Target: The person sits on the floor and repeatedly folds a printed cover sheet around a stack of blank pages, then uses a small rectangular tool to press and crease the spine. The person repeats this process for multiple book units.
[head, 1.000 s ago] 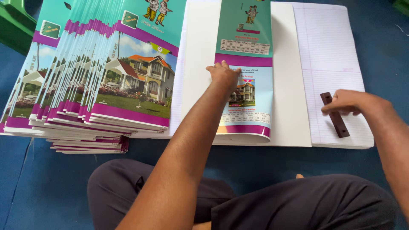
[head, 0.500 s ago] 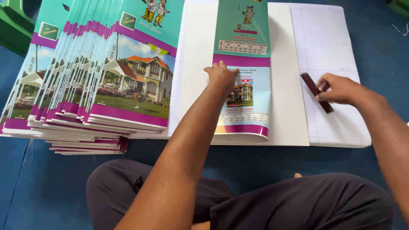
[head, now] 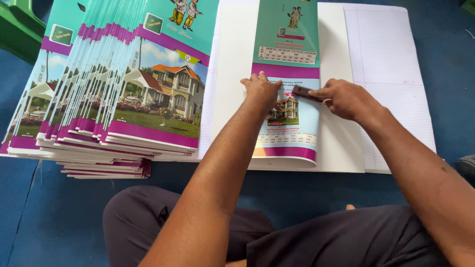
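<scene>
My left hand [head: 261,90] presses flat on a folded teal and purple notebook cover [head: 287,54] that lies over a white sheet [head: 232,59]. A small dark brown flat stick [head: 303,92] is held in my right hand [head: 346,99], its tip resting on the cover just right of my left fingers. The cover shows a house picture and curls over at its near edge.
A fanned stack of matching covers [head: 114,94] fills the left side on the blue floor [head: 49,217]. Ruled paper [head: 391,74] lies to the right under the white sheet. A green plastic object [head: 15,24] sits far left. My crossed legs [head: 297,237] are below.
My right hand has carried the dark stick from the ruled paper on the right leftward onto the folded cover. The left hand has stayed pressed in place.
</scene>
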